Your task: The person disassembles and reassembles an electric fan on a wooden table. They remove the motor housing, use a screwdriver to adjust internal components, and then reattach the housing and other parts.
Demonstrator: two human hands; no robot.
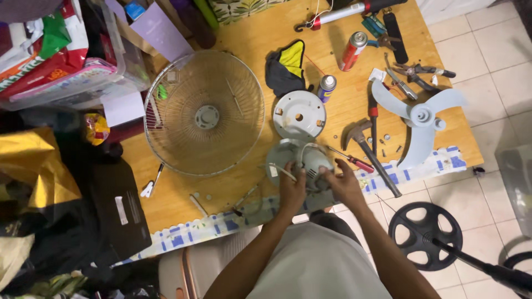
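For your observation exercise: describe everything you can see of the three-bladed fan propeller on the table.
The fan blade is pale blue-grey plastic by its look, with three broad curved blades around a round central hub. It lies flat and detached near the right edge of the wooden table, one blade tip over the blue-and-white checked edging. Neither hand touches it; pliers and a hammer lie close by.

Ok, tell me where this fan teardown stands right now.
Done: the round wire guard, the pale blue three-blade propeller and the round grey cover plate lie separately on the wooden table. In hand: left hand and right hand grip the grey motor housing. Left: the housing looks unopened; red-handled screwdriver lies beside it.
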